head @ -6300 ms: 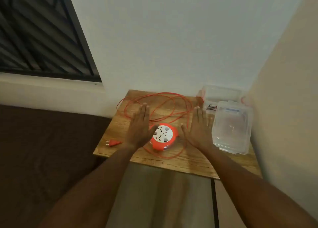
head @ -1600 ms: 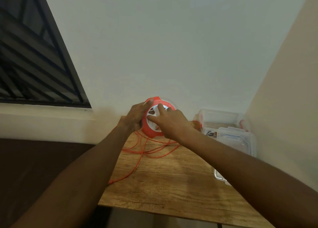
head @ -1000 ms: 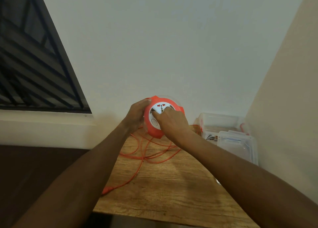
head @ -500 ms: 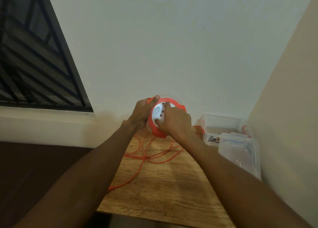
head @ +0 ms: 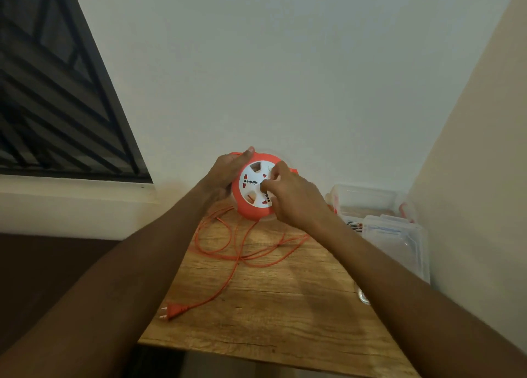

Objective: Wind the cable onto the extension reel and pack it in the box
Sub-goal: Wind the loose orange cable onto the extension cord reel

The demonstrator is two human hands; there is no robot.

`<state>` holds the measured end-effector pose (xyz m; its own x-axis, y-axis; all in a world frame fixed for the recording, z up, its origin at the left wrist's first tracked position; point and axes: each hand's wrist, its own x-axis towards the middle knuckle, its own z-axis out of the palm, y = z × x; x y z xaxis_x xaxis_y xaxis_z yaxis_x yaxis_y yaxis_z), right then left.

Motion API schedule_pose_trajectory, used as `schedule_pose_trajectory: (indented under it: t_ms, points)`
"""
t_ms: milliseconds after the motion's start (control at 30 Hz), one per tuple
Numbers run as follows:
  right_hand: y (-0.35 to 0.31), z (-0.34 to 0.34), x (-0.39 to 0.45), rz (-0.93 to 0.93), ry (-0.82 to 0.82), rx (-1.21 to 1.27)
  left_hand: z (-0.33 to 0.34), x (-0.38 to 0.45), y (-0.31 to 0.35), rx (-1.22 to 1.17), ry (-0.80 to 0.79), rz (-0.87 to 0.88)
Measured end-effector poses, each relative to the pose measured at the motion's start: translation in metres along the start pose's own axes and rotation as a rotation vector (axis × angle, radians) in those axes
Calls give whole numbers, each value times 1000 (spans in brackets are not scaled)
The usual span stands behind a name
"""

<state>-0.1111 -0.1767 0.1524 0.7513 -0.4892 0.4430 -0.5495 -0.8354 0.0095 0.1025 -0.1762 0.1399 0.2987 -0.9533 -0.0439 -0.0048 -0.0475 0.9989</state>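
Observation:
The orange extension reel point(head: 247, 206) with a white socket face is held up above the far end of the wooden table point(head: 273, 315). My left hand point(head: 225, 172) grips its left rim, thumb over the top edge. My right hand point(head: 291, 195) has curled fingers on the white face. Loose orange cable point(head: 242, 246) hangs from the reel and lies in loops on the table, ending at the orange plug point(head: 172, 310) near the front left edge. A clear plastic box point(head: 365, 199) stands open at the far right.
The box's clear lid point(head: 399, 241) leans beside it against the right wall. White wall lies close behind the reel. A dark barred window point(head: 51, 92) is at the left, and the table drops off to a dark floor on the left.
The reel's white face has turned under my right hand while my left hand keeps the rim. The plug has slid a little toward the reel; fewer cable loops lie on the table.

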Motion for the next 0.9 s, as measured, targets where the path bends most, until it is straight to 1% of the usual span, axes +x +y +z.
schedule_pose_trajectory:
  t_ms: [33,100,233,400,467,500,533,600,700,733,767,800,833,900]
  points:
    - [3,-1,3,-112,-71,-70,-1,1,1,22,-29,1]
    - [6,-5,9,-233,-174,-169,-2,2,2,49,-61,4]
    - [4,-16,21,-324,-297,-313,-5,2,3,76,-103,-30]
    - [-12,-16,23,-318,-438,-496,-1,2,4,123,-171,-49]
    - [-19,-16,26,-299,-477,-477,3,-1,1,133,-184,-63]
    - [-21,-16,28,-257,-493,-431,4,-2,-1,137,-188,-70]
    - [-20,-15,29,-212,-481,-386,4,-3,-4,133,-191,-68]
    - [-17,-7,25,-131,-371,-332,4,-4,-10,73,-166,-44]
    - [-17,11,16,147,-170,-110,9,-5,-17,-37,-38,14]
    - [-19,15,13,243,-119,-15,12,-5,-19,-41,2,35]
    - [-21,20,10,347,-102,98,16,-5,-21,-34,32,51]
    - [-23,23,7,466,-101,271,19,-5,-24,-21,55,64]
    - [-27,25,6,612,-95,518,21,-4,-27,-8,77,74]
    - [-40,27,1,896,-58,1132,22,-3,-33,12,109,71]
